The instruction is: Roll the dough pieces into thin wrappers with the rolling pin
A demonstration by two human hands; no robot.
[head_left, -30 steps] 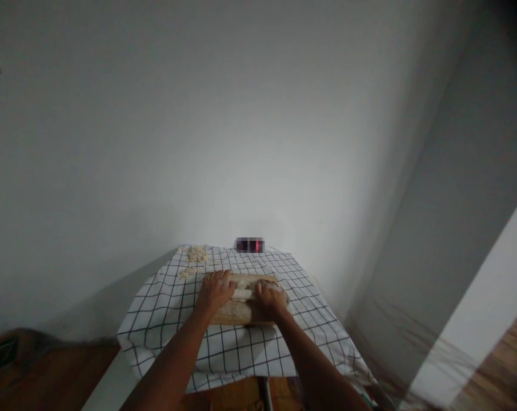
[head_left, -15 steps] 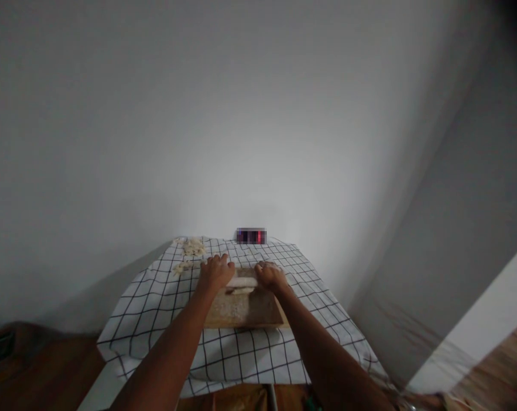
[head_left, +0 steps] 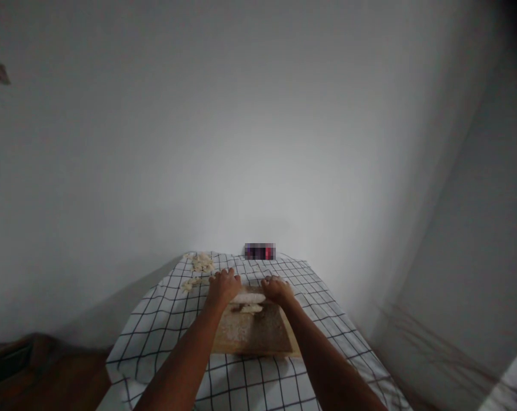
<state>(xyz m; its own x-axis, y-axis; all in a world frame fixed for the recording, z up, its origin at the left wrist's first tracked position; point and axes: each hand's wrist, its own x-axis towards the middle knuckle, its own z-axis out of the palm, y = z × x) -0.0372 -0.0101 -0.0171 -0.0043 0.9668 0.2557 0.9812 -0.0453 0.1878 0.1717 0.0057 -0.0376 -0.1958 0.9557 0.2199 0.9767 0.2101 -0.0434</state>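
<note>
A floured wooden board (head_left: 253, 335) lies on a small table covered with a white checked cloth (head_left: 164, 319). At the board's far end a pale rolling pin (head_left: 249, 298) lies crosswise over a small piece of dough (head_left: 252, 309). My left hand (head_left: 224, 285) presses on the pin's left end with its fingers curled over it. My right hand (head_left: 277, 288) presses on the right end the same way. Both forearms reach out over the board.
Several small pale dough pieces (head_left: 201, 262) lie on the cloth at the far left, with a few more (head_left: 190, 283) nearer the board. A small dark object (head_left: 260, 251) sits at the table's far edge against the white wall. Wooden floor shows at lower left.
Both hands have pushed the rolling pin away from me, from the board's middle to its far end, uncovering the floured board. The camera has shifted a little.
</note>
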